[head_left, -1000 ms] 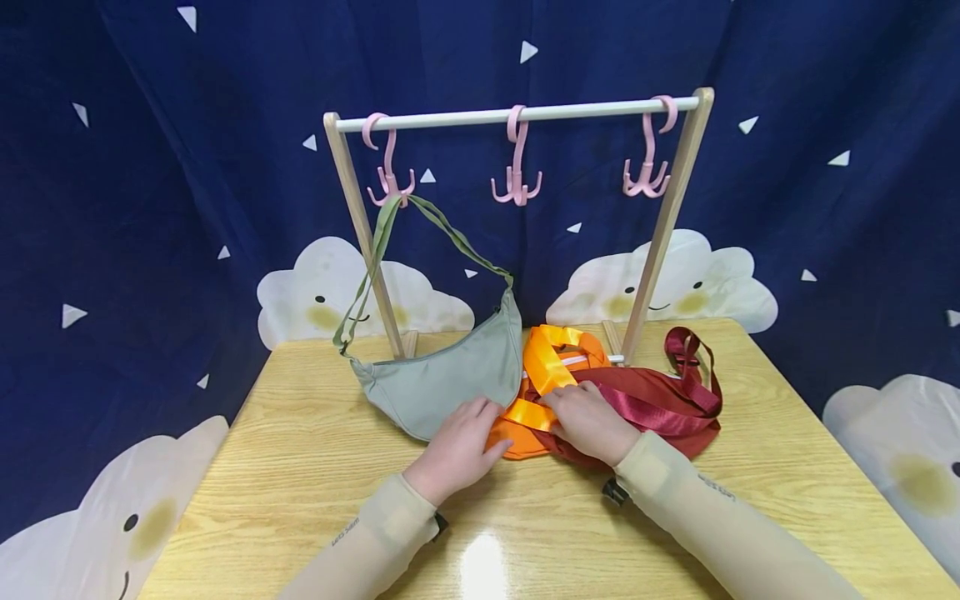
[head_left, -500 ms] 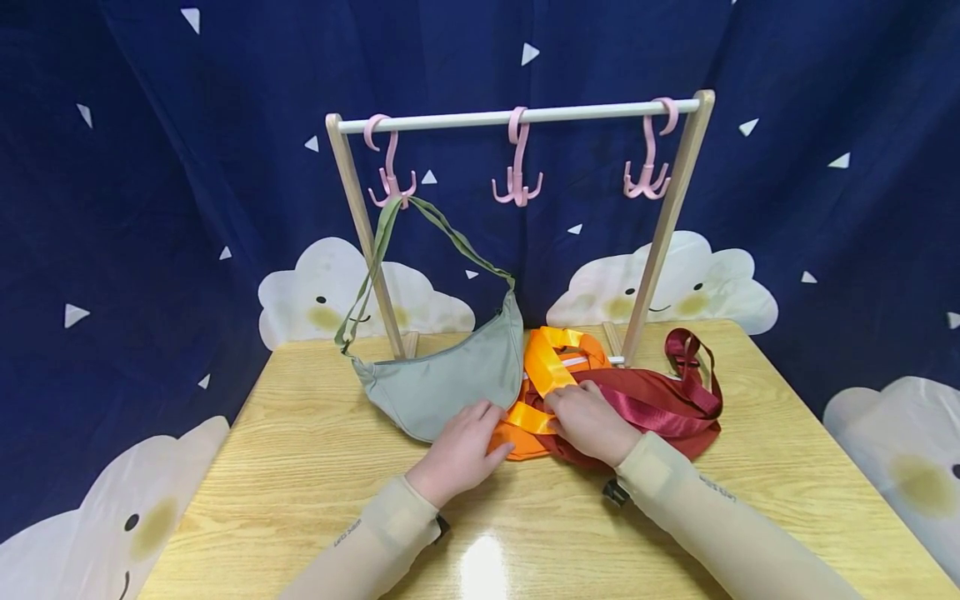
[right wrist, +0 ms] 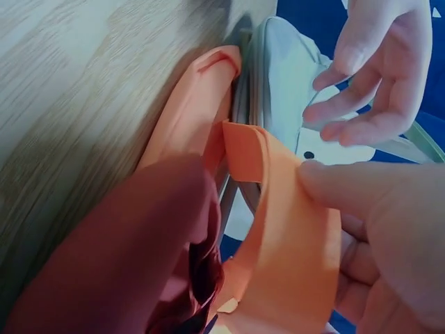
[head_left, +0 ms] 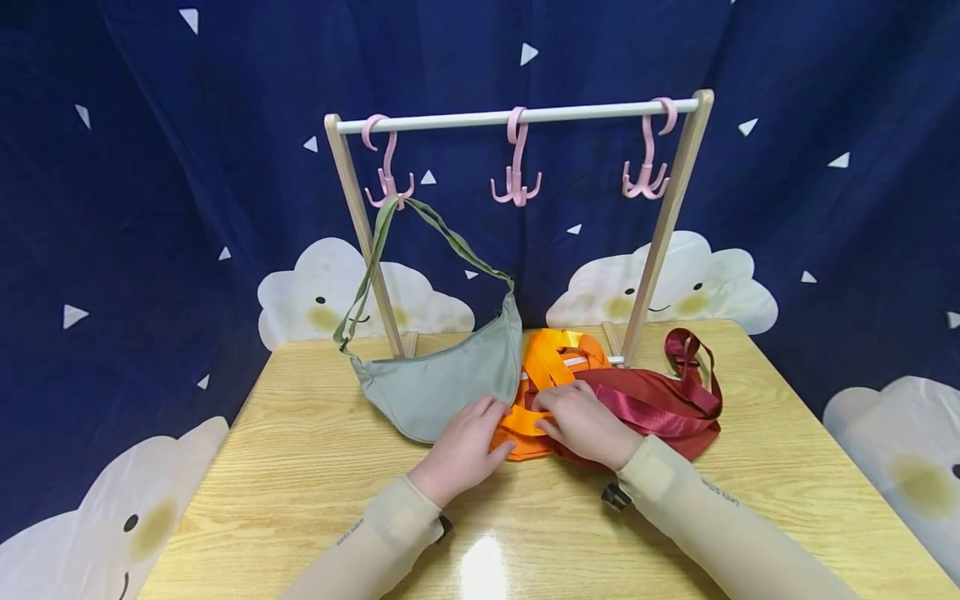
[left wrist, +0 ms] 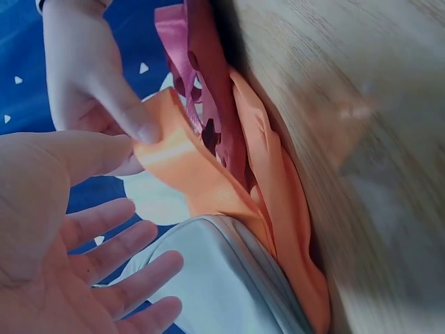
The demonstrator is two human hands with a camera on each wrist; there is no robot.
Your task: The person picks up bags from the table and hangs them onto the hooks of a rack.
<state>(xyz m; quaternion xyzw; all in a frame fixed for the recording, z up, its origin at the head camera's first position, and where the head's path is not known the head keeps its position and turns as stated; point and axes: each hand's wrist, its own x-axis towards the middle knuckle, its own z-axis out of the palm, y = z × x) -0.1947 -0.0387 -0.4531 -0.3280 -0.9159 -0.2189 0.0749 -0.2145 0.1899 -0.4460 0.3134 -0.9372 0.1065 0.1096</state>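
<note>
My right hand (head_left: 585, 423) pinches the wide orange strap (right wrist: 295, 243) of an orange bag (head_left: 528, 448), thumb on one face and fingers behind it. In the left wrist view the strap arches up from the bag. Just to the left, my left hand (head_left: 463, 450) hovers with loosely spread fingers, its thumb close to the strap. Behind that hand is a grey-green shoulder bag (head_left: 442, 387), its green strap (head_left: 456, 240) looped on the left pink hook (head_left: 389, 185). A dark red bag (head_left: 637, 387) with a shiny strap lies partly over the orange one.
A small rack with a white rail (head_left: 450, 121) and wooden posts stands at the back of the table (head_left: 247, 500). The middle hook (head_left: 517, 179) and right hook (head_left: 647, 175) hang from it without bags. A navy curtain (head_left: 150, 208) with clouds closes off the back.
My right hand has shifted slightly left with the orange strap, which has twisted a little. The left hand has hardly moved, and the grey-green bag hangs as before.
</note>
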